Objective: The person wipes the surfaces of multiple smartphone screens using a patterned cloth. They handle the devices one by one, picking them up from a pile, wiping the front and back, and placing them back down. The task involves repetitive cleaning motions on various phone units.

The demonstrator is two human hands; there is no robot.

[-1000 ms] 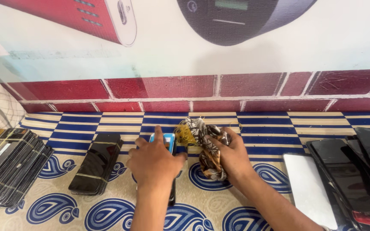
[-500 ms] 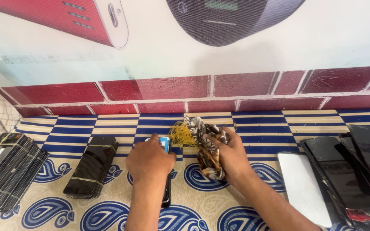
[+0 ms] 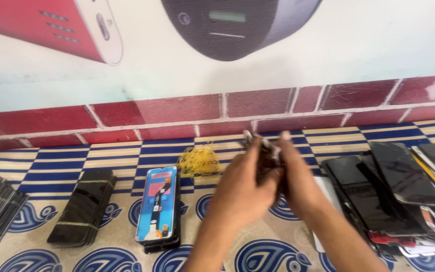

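Dark bundle of parts [image 3: 269,160] between left hand [image 3: 241,187] and right hand [image 3: 298,181].

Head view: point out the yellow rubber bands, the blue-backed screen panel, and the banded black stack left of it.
yellow rubber bands [image 3: 199,162], head view, middle of the loose pile
blue-backed screen panel [image 3: 158,204], head view, centre of its back
banded black stack [image 3: 83,206], head view, top panel's middle

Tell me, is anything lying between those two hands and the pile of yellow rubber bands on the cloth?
Nothing visible does. The left hand and right hand are closed together on a dark crinkled bundle, and the yellow rubber bands lie just to their left, with only bare patterned cloth between.
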